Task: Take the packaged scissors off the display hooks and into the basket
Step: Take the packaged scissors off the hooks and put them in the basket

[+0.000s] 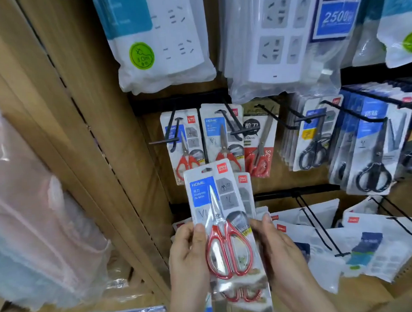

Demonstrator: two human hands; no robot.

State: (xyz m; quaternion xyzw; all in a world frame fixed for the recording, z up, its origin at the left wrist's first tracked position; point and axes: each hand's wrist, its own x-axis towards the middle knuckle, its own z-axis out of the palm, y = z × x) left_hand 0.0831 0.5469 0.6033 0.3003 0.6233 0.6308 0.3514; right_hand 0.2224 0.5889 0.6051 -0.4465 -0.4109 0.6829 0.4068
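Observation:
I hold a pack of red-handled scissors (220,225) in front of the display, off the hooks. My left hand (187,257) grips its left edge with the thumb on the front. My right hand (276,246) grips the right edge. Behind that pack I hold a second pack of red scissors (244,191), and more red handles show below. More red-handled packs (183,145) (225,134) hang on the black hooks (167,139) above. Another red pair (258,149) hangs to their right. No basket is in view.
Black-handled scissor packs (316,142) (373,159) hang at the right. Bagged power strips (159,40) (280,36) hang above. White bagged goods (367,243) hang on lower hooks at right. A wooden shelf upright (87,136) runs down the left, beside wrapped goods (39,220).

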